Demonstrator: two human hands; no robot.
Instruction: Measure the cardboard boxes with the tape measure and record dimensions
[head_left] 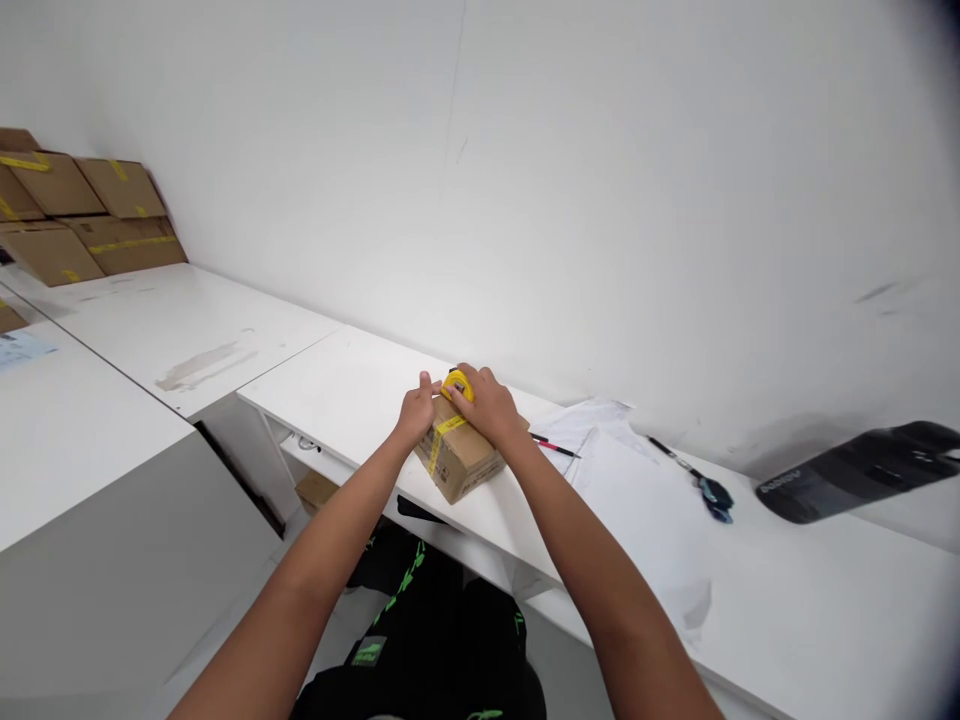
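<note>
A small cardboard box (461, 462) sealed with yellow tape sits near the front edge of the white table (360, 385). My right hand (491, 405) is closed over a yellow tape measure (457, 384) resting on the box's top. My left hand (417, 408) presses against the box's left side, its thumb reaching toward the tape measure; its fingers are curled round the box edge.
A red pen (553, 446) and papers (592, 425) lie right of the box. Farther right are a lanyard with keys (701, 482) and a black device (862, 470). Stacked cardboard boxes (75, 215) stand at the far left against the wall.
</note>
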